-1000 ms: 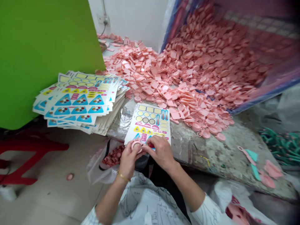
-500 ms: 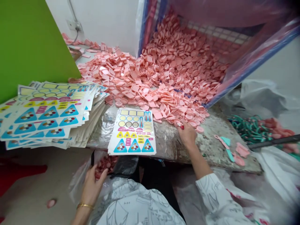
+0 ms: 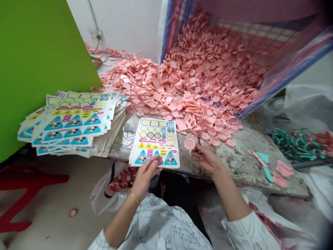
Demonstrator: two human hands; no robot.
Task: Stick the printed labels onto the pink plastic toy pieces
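A round pink plastic piece [image 3: 189,143] with slots in its face is held in my right hand [image 3: 208,159], between thumb and fingers, just right of the sticker sheets [image 3: 158,139]. Those sheets lie in a small stack at the table edge, printed with yellow, pink and blue shapes. My left hand [image 3: 149,169] is over their lower edge, fingers stretched out, with nothing visible in it. Whether it touches the paper I cannot tell. Behind both hands spreads a large heap of pink plastic pieces [image 3: 158,92].
A tall, uneven stack of sticker sheets [image 3: 75,121] stands at the left beside a green panel [image 3: 47,45]. A blue-edged crate [image 3: 293,78] spills pink pieces. Below the table, a plastic bag [image 3: 97,199] holds pink pieces. Turquoise and pink utensils [image 3: 267,170] lie at right.
Both hands were together on a pink piece; then my left hand dropped to the bag while my right reached the heap. Now my right returns with a round piece, my left is back over the sheets.
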